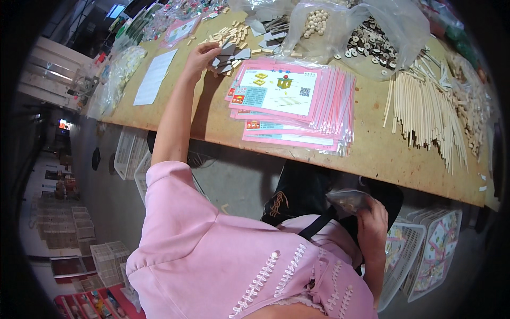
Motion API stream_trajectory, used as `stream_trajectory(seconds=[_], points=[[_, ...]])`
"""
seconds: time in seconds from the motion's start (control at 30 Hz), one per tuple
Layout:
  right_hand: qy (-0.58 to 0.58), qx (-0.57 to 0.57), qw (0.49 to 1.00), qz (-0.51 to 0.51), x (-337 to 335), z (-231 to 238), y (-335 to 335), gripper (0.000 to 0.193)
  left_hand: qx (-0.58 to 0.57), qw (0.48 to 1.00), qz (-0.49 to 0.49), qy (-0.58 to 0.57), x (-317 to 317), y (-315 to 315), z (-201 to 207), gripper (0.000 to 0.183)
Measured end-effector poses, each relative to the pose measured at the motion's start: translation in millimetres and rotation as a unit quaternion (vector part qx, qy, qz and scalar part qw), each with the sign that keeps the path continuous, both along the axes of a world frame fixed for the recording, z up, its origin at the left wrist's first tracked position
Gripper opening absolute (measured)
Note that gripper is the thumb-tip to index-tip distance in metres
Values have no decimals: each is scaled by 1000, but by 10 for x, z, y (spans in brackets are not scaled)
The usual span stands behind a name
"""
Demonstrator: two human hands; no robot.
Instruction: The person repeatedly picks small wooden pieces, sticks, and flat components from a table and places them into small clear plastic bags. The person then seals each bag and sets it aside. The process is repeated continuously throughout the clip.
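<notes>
Left fingers [211,50]: too small to tell whether gripping or merely touching grey pieces [226,59]. Clear pouch [345,200], right hand [375,217]: contents blurred, kind indeterminate. Pink packets [289,109], stacked: lower ones largely covered. White sheet [154,80]: marks illegible. Washer bag [410,33]: cut off by top edge.

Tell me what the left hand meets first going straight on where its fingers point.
The left hand would likely meet the small grey flat pieces just to its right; it may already touch them, since depth is unclear in this view.
</notes>
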State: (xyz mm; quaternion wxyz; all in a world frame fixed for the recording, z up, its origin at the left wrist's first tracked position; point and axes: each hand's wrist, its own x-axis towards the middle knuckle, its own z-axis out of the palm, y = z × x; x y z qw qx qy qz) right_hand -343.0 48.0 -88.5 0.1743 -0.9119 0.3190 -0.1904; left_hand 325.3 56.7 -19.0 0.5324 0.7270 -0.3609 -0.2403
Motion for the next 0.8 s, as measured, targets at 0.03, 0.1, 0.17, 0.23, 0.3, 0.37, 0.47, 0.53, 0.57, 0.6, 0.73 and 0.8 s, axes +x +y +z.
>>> stream_trajectory(seconds=[0.03,0.1,0.17,0.23,0.3,0.37,0.47,0.53,0.57,0.6,0.73,0.8], points=[[-1,2,1000,0,0,-5,1,13,-1,1000,-5,-1,14,28,-12,41],[-1,6,1000,4,14,15,-1,14,-12,1000,-6,-3,85,84,-45,39],[-2,6,1000,8,12,26,-6,15,-29,1000,0,-2,119,121,-59,35],[-4,4,1000,8,2,31,-9,16,-59,998,16,-5,50,119,-64,32],[-16,-8,1000,8,6,52,-15,15,-86,996,4,34,-222,125,45,30],[-32,-8,999,6,18,110,-13,15,-106,986,-40,124,-678,117,214,27],[-60,10,998,11,121,280,-82,14,-85,970,-214,78,-1720,144,330,24],[-43,1,999,13,173,326,-134,14,-27,952,-298,70,-2587,203,459,22],[-63,-8,998,13,204,373,-137,14,52,935,-352,-13,-2905,203,556,29],[-92,-18,995,19,239,394,-158,14,76,910,-406,-33,-3191,215,598,31],[-98,19,994,42,315,482,-177,15,-60,789,-466,-396,-3726,215,402,28],[-95,28,994,37,273,477,-172,15,-79,750,-495,-432,-3823,92,408,26]])
